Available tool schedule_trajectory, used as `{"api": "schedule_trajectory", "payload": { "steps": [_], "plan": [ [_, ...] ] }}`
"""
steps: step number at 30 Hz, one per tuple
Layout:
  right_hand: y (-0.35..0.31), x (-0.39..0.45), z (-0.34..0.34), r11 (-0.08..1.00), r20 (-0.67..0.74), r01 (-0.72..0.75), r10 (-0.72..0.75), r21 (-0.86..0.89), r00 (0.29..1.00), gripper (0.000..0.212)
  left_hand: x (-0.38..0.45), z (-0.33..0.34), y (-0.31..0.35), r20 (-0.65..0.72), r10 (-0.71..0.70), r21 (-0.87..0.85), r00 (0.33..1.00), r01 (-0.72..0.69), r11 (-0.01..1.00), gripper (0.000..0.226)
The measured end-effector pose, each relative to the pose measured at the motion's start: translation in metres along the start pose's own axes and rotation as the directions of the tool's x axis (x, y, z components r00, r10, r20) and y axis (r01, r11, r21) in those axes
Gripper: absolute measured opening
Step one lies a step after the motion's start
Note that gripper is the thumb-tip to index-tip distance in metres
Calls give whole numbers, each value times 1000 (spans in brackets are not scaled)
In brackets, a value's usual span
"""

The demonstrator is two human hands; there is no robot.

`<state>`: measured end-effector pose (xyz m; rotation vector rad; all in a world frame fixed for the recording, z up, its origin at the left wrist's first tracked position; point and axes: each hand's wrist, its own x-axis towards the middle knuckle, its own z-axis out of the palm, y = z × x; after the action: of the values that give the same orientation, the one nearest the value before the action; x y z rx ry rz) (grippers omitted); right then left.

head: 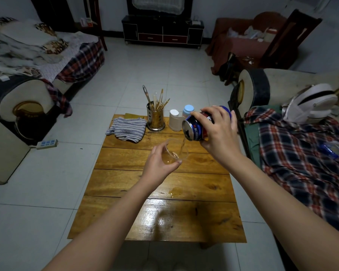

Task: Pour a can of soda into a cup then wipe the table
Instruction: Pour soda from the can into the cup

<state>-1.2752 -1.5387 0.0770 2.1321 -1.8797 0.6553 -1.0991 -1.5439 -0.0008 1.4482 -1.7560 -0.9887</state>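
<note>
Pale floor tiles (37,184) surround a low wooden counter (164,218) of glossy planks, with a small wet patch (172,192) near its middle. Above it, the left hand (159,163) has its grip curled round a clear cup (174,151), tilted, holding a little amber soda. The right hand (217,132) grips a blue can (194,130) tipped sideways, a thin stream falling into the cup. Farther back lie a striped cloth (128,129), a metal holder of chopsticks (156,118), and two small containers (181,116). Sofas flank the floor; a dark cabinet (162,32) stands against the far wall.
</note>
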Motion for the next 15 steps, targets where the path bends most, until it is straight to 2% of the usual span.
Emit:
{"api": "schedule_trajectory", "payload": {
  "steps": [15],
  "plan": [
    [-3,0,0,999,1,28,-28,-25,1000,76,0,0,-1,-1,-10,-1,1000,10,1000,72]
  ]
}}
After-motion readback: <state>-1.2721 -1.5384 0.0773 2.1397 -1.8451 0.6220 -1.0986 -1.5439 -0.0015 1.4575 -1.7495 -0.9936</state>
